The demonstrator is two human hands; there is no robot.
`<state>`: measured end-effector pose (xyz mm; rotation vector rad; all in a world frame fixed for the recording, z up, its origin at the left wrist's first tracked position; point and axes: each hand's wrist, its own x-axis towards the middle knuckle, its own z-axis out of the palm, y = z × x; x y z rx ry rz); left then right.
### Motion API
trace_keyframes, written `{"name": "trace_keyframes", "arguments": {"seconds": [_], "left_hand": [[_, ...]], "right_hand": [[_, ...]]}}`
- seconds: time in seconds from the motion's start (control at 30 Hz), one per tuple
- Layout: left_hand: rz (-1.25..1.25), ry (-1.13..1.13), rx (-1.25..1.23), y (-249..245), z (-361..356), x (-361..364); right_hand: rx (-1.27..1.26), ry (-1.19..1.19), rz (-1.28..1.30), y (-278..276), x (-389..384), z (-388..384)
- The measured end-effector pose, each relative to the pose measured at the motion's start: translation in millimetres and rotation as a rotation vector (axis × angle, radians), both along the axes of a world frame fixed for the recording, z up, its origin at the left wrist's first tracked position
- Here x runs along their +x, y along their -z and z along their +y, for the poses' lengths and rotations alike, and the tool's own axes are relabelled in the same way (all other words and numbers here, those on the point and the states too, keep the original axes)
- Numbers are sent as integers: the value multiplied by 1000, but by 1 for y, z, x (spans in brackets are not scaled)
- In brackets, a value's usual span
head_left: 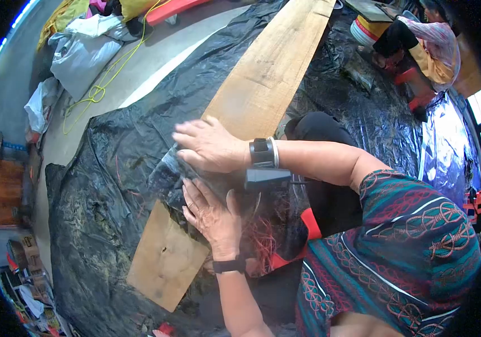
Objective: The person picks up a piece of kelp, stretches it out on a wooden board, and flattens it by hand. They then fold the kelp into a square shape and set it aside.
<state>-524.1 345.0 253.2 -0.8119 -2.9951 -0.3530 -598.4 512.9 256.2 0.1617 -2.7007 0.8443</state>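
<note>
My right hand [209, 145] lies palm down near the lower end of a long wooden board [268, 70], its spread fingers slightly blurred. Just below it, my left hand [212, 216] rests flat with fingers apart. Both hands are at a dark, greyish-blue piece of material [166, 173], partly covered by them. What lies under the palms is hidden. A short wooden board [167, 257] with a small dark knot sits below and left of my left hand. Thin red strands [263, 238] lie to the right of my left hand. Both wrists wear dark bands.
Crumpled black plastic sheeting [100, 224] covers the floor. White sacks [86, 53] and a yellow cord [97, 92] are at the upper left. Another person [434, 48] sits at the upper right beside a striped bucket [364, 31]. Cardboard and clutter [30, 264] stand at the lower left.
</note>
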Motion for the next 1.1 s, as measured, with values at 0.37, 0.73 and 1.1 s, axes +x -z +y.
{"name": "trace_keyframes", "arguments": {"seconds": [0.37, 0.73, 1.1], "left_hand": [[184, -16, 69, -9, -7, 13], [-200, -434, 744, -2, -63, 29], [-749, -243, 642, -14, -87, 25]], "right_hand": [[323, -195, -89, 30, -20, -9], [72, -79, -181, 24, -30, 12], [-133, -423, 181, 42, -26, -18]]}}
